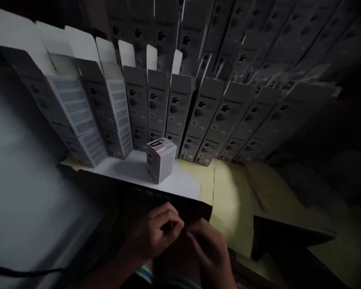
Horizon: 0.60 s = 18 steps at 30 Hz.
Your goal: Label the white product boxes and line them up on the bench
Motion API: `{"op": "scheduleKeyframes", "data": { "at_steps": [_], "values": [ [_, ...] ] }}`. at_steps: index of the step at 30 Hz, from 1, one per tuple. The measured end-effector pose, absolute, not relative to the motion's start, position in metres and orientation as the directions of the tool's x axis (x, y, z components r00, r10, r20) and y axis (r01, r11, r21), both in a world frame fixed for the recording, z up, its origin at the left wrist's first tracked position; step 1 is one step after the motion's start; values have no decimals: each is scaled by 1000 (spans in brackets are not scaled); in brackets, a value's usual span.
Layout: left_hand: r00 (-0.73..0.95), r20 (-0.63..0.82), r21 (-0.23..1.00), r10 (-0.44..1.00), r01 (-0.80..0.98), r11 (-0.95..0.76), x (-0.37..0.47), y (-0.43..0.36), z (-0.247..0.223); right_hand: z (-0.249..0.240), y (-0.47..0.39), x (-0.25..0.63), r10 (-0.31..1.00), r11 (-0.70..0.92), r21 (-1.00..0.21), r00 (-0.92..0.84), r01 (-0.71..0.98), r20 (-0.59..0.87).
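Note:
My left hand (pixel 160 231) is closed in a pinch, thumb against the bent fingers, in front of the shelf edge. Close beside it, my right hand (pixel 209 248) is also closed, its fingertips almost meeting those of the left. Anything between the fingertips is too small or too dark to make out. Beyond the hands, a small closed carton (pixel 160 162) with a dark picture on its top stands upright on a white sheet (pixel 185 185). Neither hand touches it.
Behind stand stacked rows of tall printed cartons (pixel 180 104), several with raised flaps (pixel 152 57). Yellow sheets (pixel 228 204) cover the surface at the right. A pale wall or panel (pixel 27 180) is at the left, with a dark cable (pixel 27 273) below.

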<state>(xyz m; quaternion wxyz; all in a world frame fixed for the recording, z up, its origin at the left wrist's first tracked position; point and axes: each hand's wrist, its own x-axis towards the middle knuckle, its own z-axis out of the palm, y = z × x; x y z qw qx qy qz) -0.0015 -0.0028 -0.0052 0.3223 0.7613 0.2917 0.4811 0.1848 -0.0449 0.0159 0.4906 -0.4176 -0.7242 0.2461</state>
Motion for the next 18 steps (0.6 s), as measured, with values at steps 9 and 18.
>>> {"op": "scheduleKeyframes", "data": {
  "at_steps": [9,18],
  "values": [
    [-246,695,712,675,363,-601,-36,77,1,24,-46,194,790,594,-733,-71,332,609],
    [-17,475,866,880,187,-464,-43,89,27,28,-53,186,760,641,-685,-159,345,631]
  ]
}}
